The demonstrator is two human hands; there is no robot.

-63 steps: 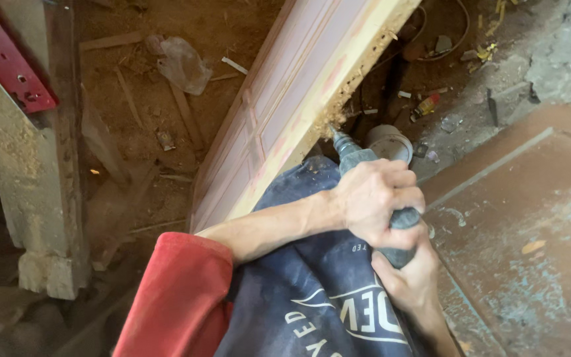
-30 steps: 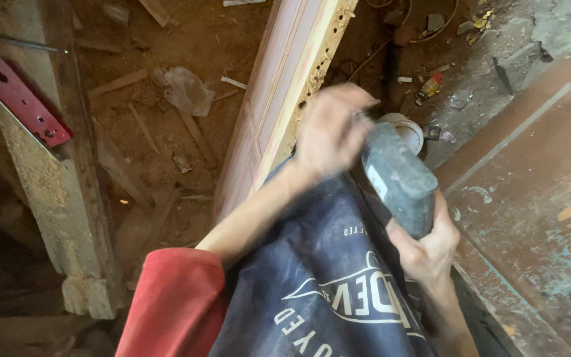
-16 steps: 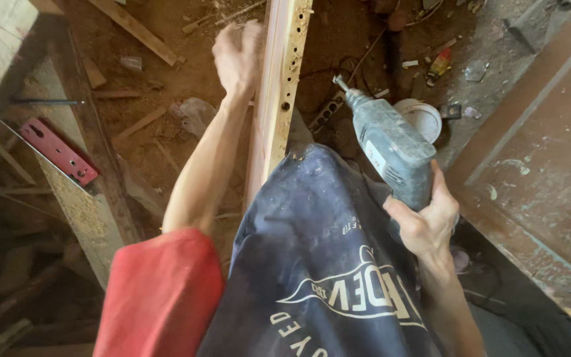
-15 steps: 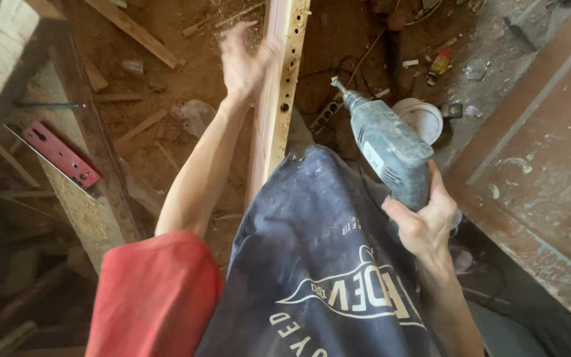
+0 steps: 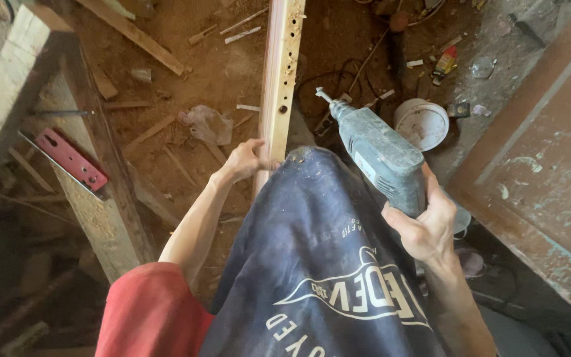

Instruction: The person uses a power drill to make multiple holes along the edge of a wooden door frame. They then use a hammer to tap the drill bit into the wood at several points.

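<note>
1. At the far left, a pale wooden beam (image 5: 14,99) is leaning across the frame, and a red metal bracket (image 5: 71,160) is lying on a rough chipboard plank (image 5: 100,218) just beside it.
2. The left hand (image 5: 242,162) is reaching forward from a red sleeve (image 5: 150,311) and is gripping the lower part of the board's left side, fingers curled on it.
3. The long narrow wooden board (image 5: 280,73) is standing on its edge, running away from the person over the dusty floor (image 5: 199,59); small holes are showing along its edge.
4. A dark blue apron (image 5: 318,264) is covering the person's knee just below the board.
5. The right hand (image 5: 424,228) is clenching the handle of a grey electric drill (image 5: 378,155). Its bit is pointing up and left, near the board but apart from it.
6. A white bucket (image 5: 421,123) is sitting behind the drill, and a worn reddish panel (image 5: 550,152) is filling the right side.
</note>
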